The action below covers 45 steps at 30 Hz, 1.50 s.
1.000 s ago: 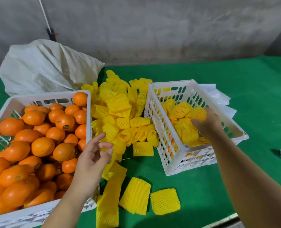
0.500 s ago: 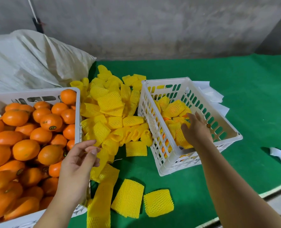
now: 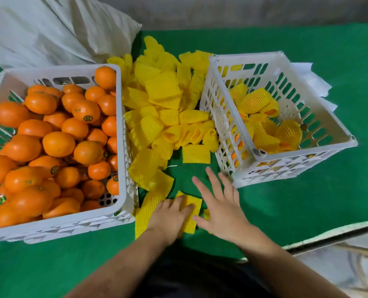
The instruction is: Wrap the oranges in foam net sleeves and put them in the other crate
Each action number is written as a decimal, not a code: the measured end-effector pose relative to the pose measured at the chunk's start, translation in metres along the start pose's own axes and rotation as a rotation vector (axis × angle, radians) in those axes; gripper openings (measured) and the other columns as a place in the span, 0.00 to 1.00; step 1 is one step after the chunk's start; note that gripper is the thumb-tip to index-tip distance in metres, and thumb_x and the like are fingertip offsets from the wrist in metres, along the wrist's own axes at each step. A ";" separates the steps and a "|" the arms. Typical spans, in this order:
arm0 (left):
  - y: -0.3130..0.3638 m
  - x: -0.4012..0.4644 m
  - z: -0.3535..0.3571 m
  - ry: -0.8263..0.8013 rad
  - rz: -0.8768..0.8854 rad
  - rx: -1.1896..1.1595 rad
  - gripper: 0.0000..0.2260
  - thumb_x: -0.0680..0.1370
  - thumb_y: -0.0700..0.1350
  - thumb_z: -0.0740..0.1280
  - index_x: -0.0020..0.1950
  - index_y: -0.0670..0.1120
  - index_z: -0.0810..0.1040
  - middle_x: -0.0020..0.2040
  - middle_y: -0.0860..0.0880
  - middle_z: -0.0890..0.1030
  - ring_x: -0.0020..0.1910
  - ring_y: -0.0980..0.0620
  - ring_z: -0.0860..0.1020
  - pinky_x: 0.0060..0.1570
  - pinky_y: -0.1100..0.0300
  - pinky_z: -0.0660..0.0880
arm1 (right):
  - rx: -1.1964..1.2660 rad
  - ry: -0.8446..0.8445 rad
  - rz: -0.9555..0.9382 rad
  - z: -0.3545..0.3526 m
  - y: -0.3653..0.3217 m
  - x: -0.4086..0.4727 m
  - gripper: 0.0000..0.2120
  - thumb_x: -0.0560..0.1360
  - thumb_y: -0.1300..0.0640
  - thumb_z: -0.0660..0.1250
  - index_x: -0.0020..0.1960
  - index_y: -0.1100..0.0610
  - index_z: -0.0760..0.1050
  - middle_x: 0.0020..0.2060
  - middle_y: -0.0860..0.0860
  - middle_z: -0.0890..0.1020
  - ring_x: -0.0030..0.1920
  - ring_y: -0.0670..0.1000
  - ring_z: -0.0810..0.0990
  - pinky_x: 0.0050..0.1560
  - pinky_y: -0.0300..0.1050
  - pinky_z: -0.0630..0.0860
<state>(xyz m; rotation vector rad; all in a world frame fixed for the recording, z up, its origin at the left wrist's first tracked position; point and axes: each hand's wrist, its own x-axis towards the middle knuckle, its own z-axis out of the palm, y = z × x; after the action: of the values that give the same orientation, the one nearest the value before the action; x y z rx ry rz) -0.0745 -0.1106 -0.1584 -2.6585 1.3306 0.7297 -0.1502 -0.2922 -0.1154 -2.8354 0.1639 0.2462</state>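
Both hands (image 3: 200, 214) have dropped onto a near foam sleeve (image 3: 190, 208).

Orange stickers (image 3: 88, 118) unreadable.

Left hand (image 3: 170, 214) on yellow foam sleeve (image 3: 190, 211)

Two bare forearms, no sleeves, left hand (image 3: 170, 214) and right hand (image 3: 219, 209) without gloves or rings.
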 end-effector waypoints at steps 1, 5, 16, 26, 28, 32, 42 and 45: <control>-0.001 0.002 0.006 0.028 -0.023 0.030 0.43 0.79 0.49 0.74 0.85 0.58 0.49 0.84 0.44 0.50 0.77 0.34 0.63 0.77 0.41 0.62 | 0.011 -0.199 0.107 0.016 0.007 -0.008 0.57 0.69 0.32 0.72 0.80 0.36 0.33 0.79 0.47 0.27 0.81 0.60 0.34 0.76 0.70 0.51; -0.011 0.000 0.017 0.073 -0.088 0.002 0.39 0.80 0.49 0.72 0.84 0.60 0.52 0.84 0.44 0.50 0.72 0.34 0.69 0.71 0.42 0.66 | -0.005 -0.481 0.272 0.047 0.029 -0.021 0.51 0.72 0.37 0.73 0.80 0.37 0.38 0.80 0.48 0.37 0.79 0.62 0.46 0.72 0.66 0.59; -0.025 0.002 -0.002 0.376 -0.139 -1.081 0.27 0.79 0.32 0.69 0.69 0.60 0.73 0.67 0.49 0.73 0.69 0.50 0.71 0.74 0.51 0.66 | 0.740 -0.134 0.154 0.035 -0.026 0.043 0.40 0.74 0.62 0.72 0.72 0.29 0.60 0.61 0.50 0.67 0.53 0.50 0.77 0.43 0.31 0.73; -0.036 -0.022 -0.134 0.699 -0.143 -1.398 0.26 0.82 0.47 0.70 0.80 0.55 0.68 0.76 0.61 0.73 0.72 0.61 0.73 0.64 0.68 0.74 | 0.900 0.288 0.337 -0.055 -0.058 0.116 0.52 0.73 0.52 0.77 0.79 0.36 0.41 0.74 0.46 0.54 0.75 0.56 0.63 0.68 0.50 0.66; -0.060 -0.038 -0.151 0.840 -0.034 -1.357 0.16 0.82 0.47 0.68 0.70 0.56 0.77 0.64 0.61 0.83 0.62 0.62 0.81 0.55 0.69 0.77 | 0.887 0.316 0.248 -0.064 -0.074 0.120 0.50 0.72 0.51 0.78 0.80 0.39 0.46 0.74 0.47 0.57 0.75 0.55 0.62 0.68 0.48 0.64; -0.134 -0.044 -0.146 1.031 -0.272 -1.048 0.09 0.86 0.45 0.66 0.64 0.54 0.79 0.60 0.58 0.83 0.58 0.63 0.81 0.54 0.66 0.78 | 1.026 0.212 0.235 -0.079 -0.109 0.126 0.49 0.71 0.45 0.79 0.79 0.42 0.49 0.78 0.45 0.56 0.76 0.52 0.59 0.73 0.53 0.65; -0.164 -0.010 -0.105 -0.227 -0.523 0.113 0.12 0.86 0.48 0.61 0.70 0.54 0.72 0.72 0.46 0.74 0.74 0.40 0.68 0.74 0.41 0.61 | 1.482 0.054 0.492 -0.093 -0.163 0.143 0.22 0.80 0.44 0.63 0.72 0.42 0.64 0.68 0.47 0.69 0.64 0.56 0.68 0.63 0.58 0.64; -0.161 -0.014 -0.097 -0.239 -0.523 0.063 0.23 0.85 0.46 0.65 0.79 0.51 0.66 0.76 0.46 0.68 0.76 0.41 0.65 0.74 0.46 0.66 | 1.494 0.072 0.497 -0.090 -0.160 0.140 0.22 0.80 0.46 0.64 0.70 0.47 0.60 0.66 0.48 0.69 0.61 0.55 0.67 0.59 0.56 0.63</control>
<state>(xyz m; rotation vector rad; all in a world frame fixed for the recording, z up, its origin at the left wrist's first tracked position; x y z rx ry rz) 0.0792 -0.0276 -0.0889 -2.5865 0.5520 0.8679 0.0228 -0.1786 -0.0123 -1.2853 0.7063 0.0490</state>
